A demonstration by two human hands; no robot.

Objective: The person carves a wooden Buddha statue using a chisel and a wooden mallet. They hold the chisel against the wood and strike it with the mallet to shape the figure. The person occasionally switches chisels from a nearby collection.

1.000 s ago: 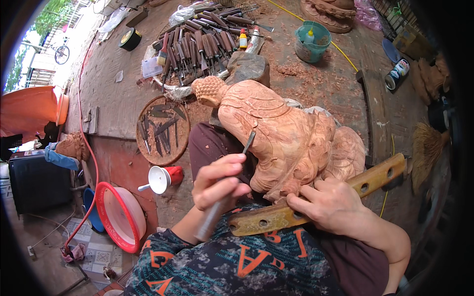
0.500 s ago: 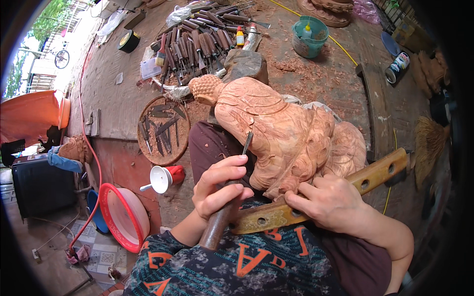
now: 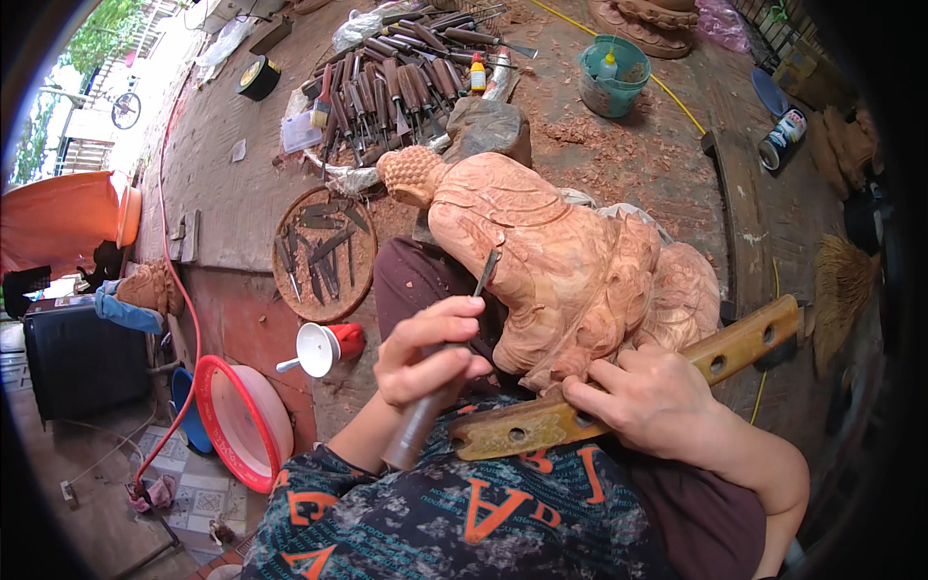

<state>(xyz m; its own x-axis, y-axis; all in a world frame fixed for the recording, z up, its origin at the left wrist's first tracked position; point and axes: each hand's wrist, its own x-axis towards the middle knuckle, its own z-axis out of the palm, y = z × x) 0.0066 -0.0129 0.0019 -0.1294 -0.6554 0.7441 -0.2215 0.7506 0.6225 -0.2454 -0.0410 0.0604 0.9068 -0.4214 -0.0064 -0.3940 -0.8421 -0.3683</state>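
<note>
My left hand (image 3: 430,356) is closed around a wood-carving chisel (image 3: 416,427), its thin blade slanting up past my fingers. The blade tip meets, or nearly meets, the side of a carved wooden statue (image 3: 551,256) with a knobbed head, lying tilted across my lap. A small curl of wood shows near the tip. My right hand (image 3: 650,401) grips a long flat yellow-brown bar with round holes (image 3: 746,351), its knuckles close against the lower folds of the carving. The bar runs from my belly out to the right.
Many wooden-handled chisels (image 3: 391,92) lie heaped beyond the statue. A round tray (image 3: 364,280) of small blades and shavings sits left, near a red and white cup (image 3: 319,350). A green bucket (image 3: 614,82) and a spray can (image 3: 781,140) stand farther off; a red-rimmed basin (image 3: 266,454) leans lower left.
The chisel handle's lower end has swung slightly up and left and looks blurred. My right hand and the bar stay nearly in place. The statue appears a little farther right in view.
</note>
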